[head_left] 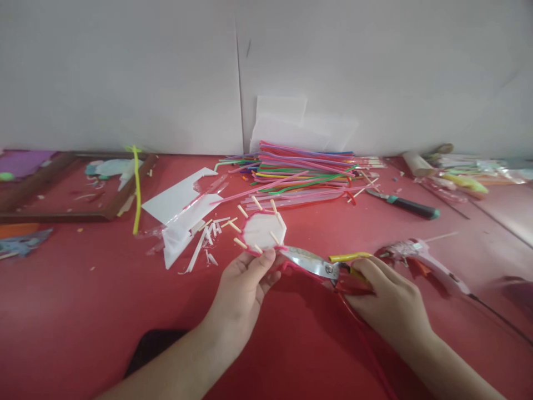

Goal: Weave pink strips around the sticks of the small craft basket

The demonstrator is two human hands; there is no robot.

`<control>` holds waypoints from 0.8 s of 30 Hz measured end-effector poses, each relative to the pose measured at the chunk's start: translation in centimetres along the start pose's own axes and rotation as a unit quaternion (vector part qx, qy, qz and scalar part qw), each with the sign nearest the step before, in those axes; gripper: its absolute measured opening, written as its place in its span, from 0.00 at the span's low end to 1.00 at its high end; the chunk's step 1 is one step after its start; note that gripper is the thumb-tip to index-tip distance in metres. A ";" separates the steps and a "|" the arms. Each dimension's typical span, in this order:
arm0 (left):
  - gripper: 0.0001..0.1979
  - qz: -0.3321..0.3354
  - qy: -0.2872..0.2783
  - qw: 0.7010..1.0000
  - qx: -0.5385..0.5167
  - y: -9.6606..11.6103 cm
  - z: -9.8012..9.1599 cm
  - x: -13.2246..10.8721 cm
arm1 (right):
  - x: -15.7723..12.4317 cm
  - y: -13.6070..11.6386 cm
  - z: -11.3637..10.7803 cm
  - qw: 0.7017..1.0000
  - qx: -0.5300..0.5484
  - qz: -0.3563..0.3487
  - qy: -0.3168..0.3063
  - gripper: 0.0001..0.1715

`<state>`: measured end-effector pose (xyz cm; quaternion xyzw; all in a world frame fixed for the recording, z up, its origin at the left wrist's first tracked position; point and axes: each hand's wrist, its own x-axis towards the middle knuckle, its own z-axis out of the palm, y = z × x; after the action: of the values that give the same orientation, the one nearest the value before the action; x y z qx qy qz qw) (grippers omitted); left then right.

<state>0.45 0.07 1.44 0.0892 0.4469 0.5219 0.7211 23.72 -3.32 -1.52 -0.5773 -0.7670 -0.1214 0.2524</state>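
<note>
- Open red surface (300, 350) stretches between our forearms (179, 361); its far edge meets a pale wall (125, 72).
- Colored stems (306, 172) crowd the space ahead; a glue gun (443, 268) lies to our right.
- Front and center, our left hand's (239, 286) fingers pinch the stick-ringed white piece (260, 229).
- Our right hand's (389, 300) fingers wrap the scissors (310, 262), tips beside the pink rim (245, 229).

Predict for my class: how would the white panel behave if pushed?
The white panel seems stiff, since it looks flat though the left hand grips only one edge. Its slim sticks could loosen if bumped, as several jut beyond it.
</note>
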 end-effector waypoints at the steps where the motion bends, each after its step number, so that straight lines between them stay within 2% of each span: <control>1: 0.12 0.001 0.001 1.000 -0.002 0.0 0.0 0.0 | 0.0 -0.1 0.0 1.000 -0.001 0.006 0.000 0.08; 8: 0.12 -0.007 -0.015 1.000 0.010 -0.1 -0.4 0.2 | 0.0 -0.6 -0.3 1.000 0.015 0.020 0.012 0.05; 15: 0.15 0.008 -0.014 1.000 0.022 0.0 -0.3 0.1 | -0.2 -0.5 -0.4 0.999 0.016 0.021 0.024 0.04; 19: 0.13 0.021 -0.024 0.999 0.019 -0.1 -0.2 0.0 | -0.2 -0.6 -0.5 0.999 0.024 0.022 0.027 0.05; 24: 0.12 0.043 -0.035 0.998 0.042 -0.1 -0.2 -0.3 | 0.0 -0.9 -0.6 0.996 0.067 0.056 -0.020 0.06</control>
<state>0.37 -0.25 1.40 0.1572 0.4389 0.5297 0.7085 23.03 -3.90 -0.96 -0.6035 -0.7447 -0.0440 0.2814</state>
